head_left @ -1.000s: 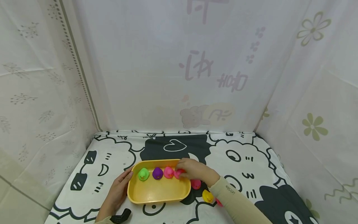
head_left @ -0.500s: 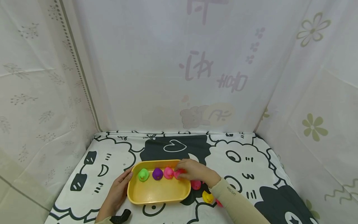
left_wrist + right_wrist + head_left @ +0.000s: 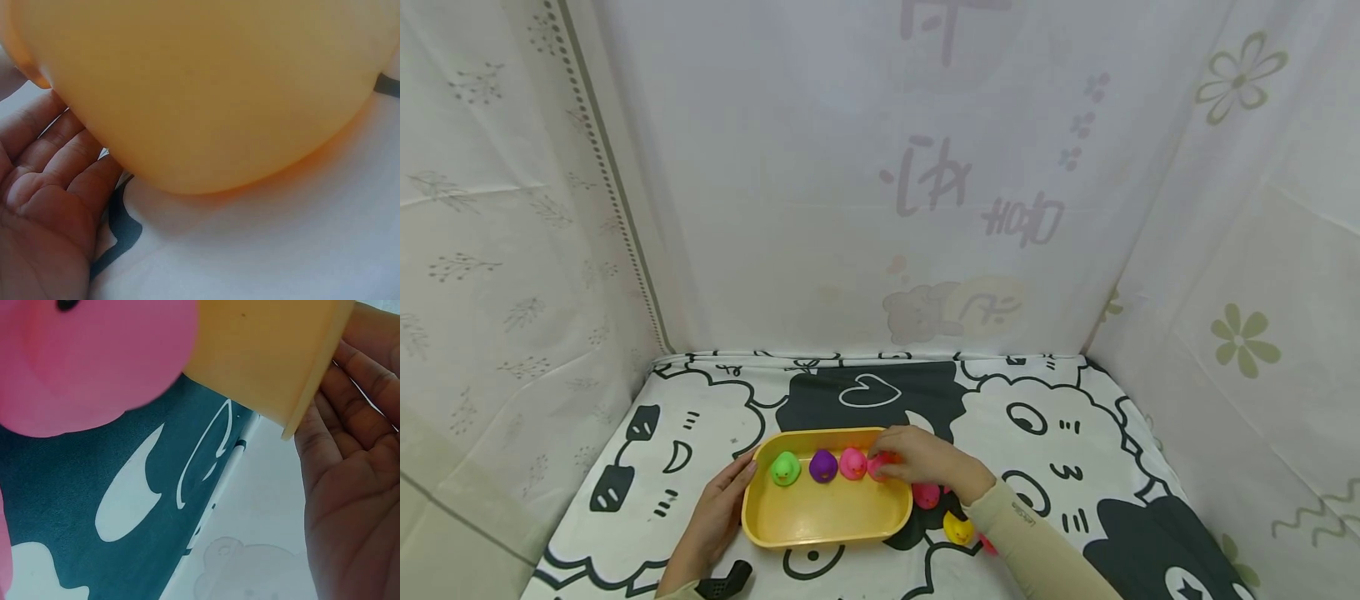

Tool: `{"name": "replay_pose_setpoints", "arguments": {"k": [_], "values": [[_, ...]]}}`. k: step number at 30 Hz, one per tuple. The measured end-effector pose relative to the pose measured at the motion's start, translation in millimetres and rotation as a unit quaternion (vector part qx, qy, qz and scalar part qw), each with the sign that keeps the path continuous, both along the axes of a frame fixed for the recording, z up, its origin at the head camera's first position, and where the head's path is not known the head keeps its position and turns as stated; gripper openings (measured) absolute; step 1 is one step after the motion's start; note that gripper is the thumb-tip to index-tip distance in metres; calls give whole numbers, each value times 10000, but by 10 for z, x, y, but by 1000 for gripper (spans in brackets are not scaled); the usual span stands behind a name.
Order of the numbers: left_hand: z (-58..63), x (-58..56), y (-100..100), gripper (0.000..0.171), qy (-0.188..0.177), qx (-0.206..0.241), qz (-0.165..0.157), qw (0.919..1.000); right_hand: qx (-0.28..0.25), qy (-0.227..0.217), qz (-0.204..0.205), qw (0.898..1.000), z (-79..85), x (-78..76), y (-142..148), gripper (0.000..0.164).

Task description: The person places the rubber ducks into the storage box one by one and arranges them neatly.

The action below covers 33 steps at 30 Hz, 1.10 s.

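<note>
A yellow tray [image 3: 820, 523] lies on the patterned cloth. My left hand [image 3: 718, 507] holds its left end, thumb at the rim and fingers along the outer wall [image 3: 206, 125] in the left wrist view. Along the tray's far side sit a green rubber duck [image 3: 786, 469], a purple rubber duck [image 3: 823, 467] and a pink rubber duck [image 3: 853, 463]. Over the right end, my right hand [image 3: 928, 458] pinches another pink rubber duck [image 3: 878, 468], partly covered by the fingers. The right wrist view shows that hand's palm beside the tray wall [image 3: 262, 356]; its fingertips are hidden.
Right of the tray, on the cloth, are a pink duck [image 3: 927, 497], a yellow duck [image 3: 958, 528] and another pink duck [image 3: 988, 545] partly behind the right sleeve. Curtains [image 3: 850, 208] enclose the back and sides.
</note>
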<state>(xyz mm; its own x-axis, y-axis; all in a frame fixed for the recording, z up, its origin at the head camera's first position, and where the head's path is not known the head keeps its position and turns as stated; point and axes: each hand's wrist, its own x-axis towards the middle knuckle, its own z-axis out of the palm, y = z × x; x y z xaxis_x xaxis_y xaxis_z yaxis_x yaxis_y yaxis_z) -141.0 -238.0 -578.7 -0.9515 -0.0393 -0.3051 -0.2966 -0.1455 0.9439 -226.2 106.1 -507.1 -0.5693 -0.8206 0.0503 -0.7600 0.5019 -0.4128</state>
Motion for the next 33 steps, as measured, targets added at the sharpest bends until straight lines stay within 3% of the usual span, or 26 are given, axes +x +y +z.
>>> {"name": "replay_pose_setpoints", "arguments": {"k": [9, 16, 33], "values": [[44, 13, 5, 71, 101, 36, -5, 9999, -451, -186, 58, 9988, 4, 13, 55, 27], [54, 15, 10, 69, 80, 72, -2, 9999, -638, -525, -125, 9965, 54, 65, 113, 31], [44, 19, 10, 70, 71, 25, 17, 10000, -1164, -646, -253, 9908, 47, 103, 288, 29]]}}
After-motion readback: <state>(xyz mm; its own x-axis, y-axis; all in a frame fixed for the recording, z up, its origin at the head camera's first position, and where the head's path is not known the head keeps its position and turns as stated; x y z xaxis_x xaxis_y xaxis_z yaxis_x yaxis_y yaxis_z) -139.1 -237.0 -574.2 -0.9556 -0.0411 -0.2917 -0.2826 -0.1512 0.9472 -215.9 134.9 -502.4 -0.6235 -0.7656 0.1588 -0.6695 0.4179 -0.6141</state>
